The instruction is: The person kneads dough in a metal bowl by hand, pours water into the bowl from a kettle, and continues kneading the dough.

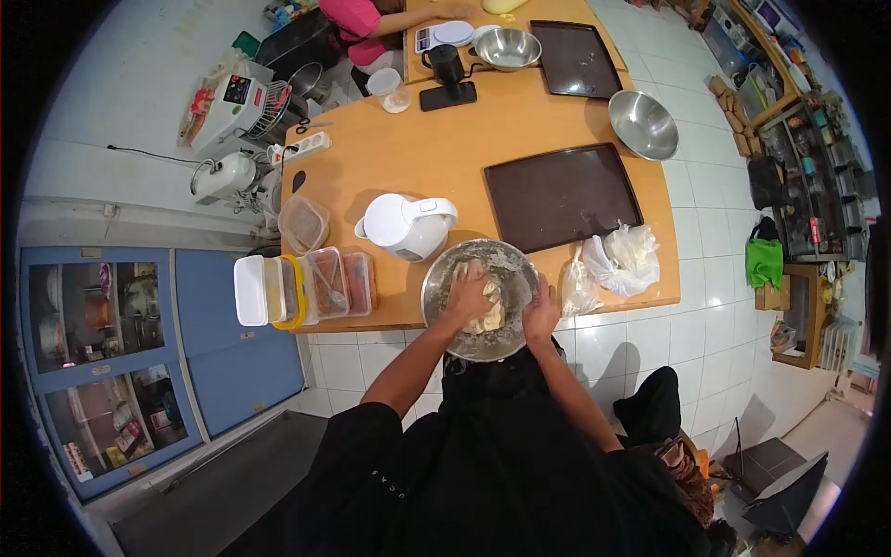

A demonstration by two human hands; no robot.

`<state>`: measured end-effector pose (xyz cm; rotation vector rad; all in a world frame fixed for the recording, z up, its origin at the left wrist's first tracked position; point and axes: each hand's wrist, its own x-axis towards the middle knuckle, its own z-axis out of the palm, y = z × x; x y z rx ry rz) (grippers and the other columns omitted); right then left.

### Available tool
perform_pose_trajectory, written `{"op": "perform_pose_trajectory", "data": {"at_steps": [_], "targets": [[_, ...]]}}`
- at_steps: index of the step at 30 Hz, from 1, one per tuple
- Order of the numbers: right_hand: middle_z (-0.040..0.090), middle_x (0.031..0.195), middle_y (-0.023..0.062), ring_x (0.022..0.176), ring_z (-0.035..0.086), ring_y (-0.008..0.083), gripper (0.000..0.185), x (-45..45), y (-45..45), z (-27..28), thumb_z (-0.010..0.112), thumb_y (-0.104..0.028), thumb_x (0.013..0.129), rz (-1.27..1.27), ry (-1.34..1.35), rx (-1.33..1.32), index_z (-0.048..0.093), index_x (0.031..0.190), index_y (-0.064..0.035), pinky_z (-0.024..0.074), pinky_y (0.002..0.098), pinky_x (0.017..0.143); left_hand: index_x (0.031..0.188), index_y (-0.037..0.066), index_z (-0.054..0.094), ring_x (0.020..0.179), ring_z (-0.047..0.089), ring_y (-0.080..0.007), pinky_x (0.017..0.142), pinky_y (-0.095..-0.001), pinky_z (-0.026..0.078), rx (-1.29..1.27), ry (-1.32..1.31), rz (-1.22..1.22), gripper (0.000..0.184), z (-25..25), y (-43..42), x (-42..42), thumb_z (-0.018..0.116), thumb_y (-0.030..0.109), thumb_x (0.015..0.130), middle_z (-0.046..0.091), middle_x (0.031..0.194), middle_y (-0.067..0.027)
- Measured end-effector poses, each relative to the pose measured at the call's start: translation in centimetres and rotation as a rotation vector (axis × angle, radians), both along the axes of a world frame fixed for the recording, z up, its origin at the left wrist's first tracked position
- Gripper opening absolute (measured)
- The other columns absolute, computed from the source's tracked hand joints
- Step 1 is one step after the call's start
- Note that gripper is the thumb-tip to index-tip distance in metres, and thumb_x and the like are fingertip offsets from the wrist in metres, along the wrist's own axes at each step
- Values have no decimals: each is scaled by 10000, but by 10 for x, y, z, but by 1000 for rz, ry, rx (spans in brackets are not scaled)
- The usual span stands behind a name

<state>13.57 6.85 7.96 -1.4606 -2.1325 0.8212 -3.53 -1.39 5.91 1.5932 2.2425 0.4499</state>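
A wide metal mixing bowl (512, 271) sits at the front edge of the wooden table, its inner wall smeared with flour. Inside lies a pale, rough lump of dough (488, 321). My left hand (470, 295) reaches into the bowl with its fingers curled over the dough, covering part of it. On the right side, my right hand (540, 312) grips the bowl's rim; some of its fingers are hidden. Just beyond the bowl stands a white jug-like appliance (408, 225) with a handle. White plastic bags (624, 262) lie to the right of my right hand.
Plastic containers (327, 283) line the table's left front. Dark baking trays (562, 197) and another steel bowl (643, 124) occupy the right side. Further back are a black pitcher (445, 63) and a kitchen scale (444, 35), near a person in a pink sleeve (357, 17).
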Motion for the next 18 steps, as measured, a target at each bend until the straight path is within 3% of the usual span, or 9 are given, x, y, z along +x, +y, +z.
{"op": "perform_pose_trajectory", "data": {"at_steps": [1, 4, 7, 10, 13, 18], "targets": [[566, 970, 203, 905, 574, 423, 473, -1, 1, 0, 526, 19, 841, 3, 10, -7, 526, 1301, -94, 473, 500, 762, 1137, 54, 643, 1171, 510, -430, 1004, -484, 415, 61, -5, -43, 459, 8, 1, -1, 636, 396, 830, 579, 1220, -224], [567, 989, 203, 873, 597, 430, 474, 0, 2, 1, 526, 13, 854, 14, -2, -3, 515, 1311, -111, 486, 508, 727, 1077, 70, 668, 1026, 603, -453, 930, -522, 458, -86, -238, 11, 393, 23, 0, 2, 594, 392, 865, 658, 1062, -244], [565, 999, 205, 857, 607, 435, 478, -1, 3, 0, 525, 9, 860, 19, 0, -2, 504, 1321, -118, 492, 512, 705, 1032, 43, 672, 910, 652, -443, 833, -541, 502, -190, -233, 164, 367, 53, 9, 8, 566, 363, 890, 685, 923, -237], [568, 999, 207, 901, 588, 434, 508, -2, 6, 6, 531, 30, 832, 16, 7, -57, 514, 1320, -110, 485, 507, 748, 1003, 28, 673, 871, 655, -444, 763, -533, 523, -197, 30, 224, 354, 38, 2, 25, 541, 344, 909, 682, 883, -243], [574, 1003, 211, 927, 580, 434, 526, -3, 7, 4, 535, 37, 815, 14, -1, -67, 514, 1325, -91, 480, 506, 774, 1028, 18, 667, 908, 644, -434, 751, -548, 522, -397, -77, 338, 374, 25, 2, 22, 539, 346, 901, 681, 923, -217], [581, 1013, 223, 925, 580, 441, 501, -6, 8, 7, 532, 24, 826, 8, 15, -56, 514, 1320, -57, 474, 510, 781, 1020, 30, 671, 1013, 618, -363, 827, -533, 492, 17, 354, 253, 347, 14, -12, 36, 576, 311, 841, 661, 1006, -160]]}}
